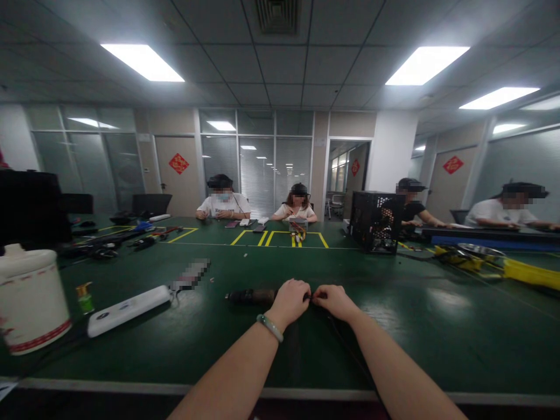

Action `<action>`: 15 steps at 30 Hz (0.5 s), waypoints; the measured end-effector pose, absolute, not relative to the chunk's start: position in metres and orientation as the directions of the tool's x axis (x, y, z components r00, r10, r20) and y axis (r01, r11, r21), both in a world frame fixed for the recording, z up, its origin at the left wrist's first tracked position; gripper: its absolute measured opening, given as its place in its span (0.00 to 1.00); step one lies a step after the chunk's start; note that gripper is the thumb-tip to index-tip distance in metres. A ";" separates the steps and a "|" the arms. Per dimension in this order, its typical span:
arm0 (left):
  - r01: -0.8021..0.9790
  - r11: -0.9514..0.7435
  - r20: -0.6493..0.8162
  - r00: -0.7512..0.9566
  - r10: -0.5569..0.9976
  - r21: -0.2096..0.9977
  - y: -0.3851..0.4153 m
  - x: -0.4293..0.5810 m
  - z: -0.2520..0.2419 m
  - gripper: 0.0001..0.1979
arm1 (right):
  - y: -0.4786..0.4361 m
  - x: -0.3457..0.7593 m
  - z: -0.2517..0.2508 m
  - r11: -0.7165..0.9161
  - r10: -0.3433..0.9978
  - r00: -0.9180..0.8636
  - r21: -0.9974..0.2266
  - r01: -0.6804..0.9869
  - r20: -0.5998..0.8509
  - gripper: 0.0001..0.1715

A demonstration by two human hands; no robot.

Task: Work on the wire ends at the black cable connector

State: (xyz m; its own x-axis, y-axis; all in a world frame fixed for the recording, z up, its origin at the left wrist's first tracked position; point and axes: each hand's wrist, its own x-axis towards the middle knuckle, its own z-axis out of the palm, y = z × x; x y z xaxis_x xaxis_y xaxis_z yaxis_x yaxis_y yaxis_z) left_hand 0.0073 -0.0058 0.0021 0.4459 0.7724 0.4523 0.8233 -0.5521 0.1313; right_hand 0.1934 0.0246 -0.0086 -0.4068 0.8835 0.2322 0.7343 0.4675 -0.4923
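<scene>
A dark cylindrical tool (pixel 251 296) lies on the green table, its narrow tip pointing left. My left hand (pixel 294 300), with a pale bangle at the wrist, is closed around the tool's right end. Close beside it, my right hand (pixel 332 300) pinches something small and dark at that end, too small to make out. A thin black cable (pixel 350 345) runs from near my right hand toward the table's front edge.
On the left are a white power strip (pixel 131 309), a small green bottle (pixel 85 298) and a large white mug (pixel 32 300). A black computer case (pixel 378 223) and a yellow frame (pixel 529 274) stand right. Several people sit across the table (pixel 227 373).
</scene>
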 end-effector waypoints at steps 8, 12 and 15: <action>0.812 -0.565 0.465 0.449 0.763 0.143 -0.007 0.005 0.003 0.07 | 0.023 0.194 -0.009 0.462 0.886 -0.398 -0.518 0.719 0.238 0.10; 0.814 -0.562 0.451 0.452 0.770 0.143 -0.008 0.007 0.004 0.07 | 0.023 0.194 -0.009 0.454 0.890 -0.400 -0.519 0.724 0.221 0.10; 0.807 -0.575 0.452 0.467 0.760 0.134 -0.008 0.008 0.004 0.06 | 0.024 0.193 -0.010 0.451 0.892 -0.392 -0.513 0.730 0.226 0.10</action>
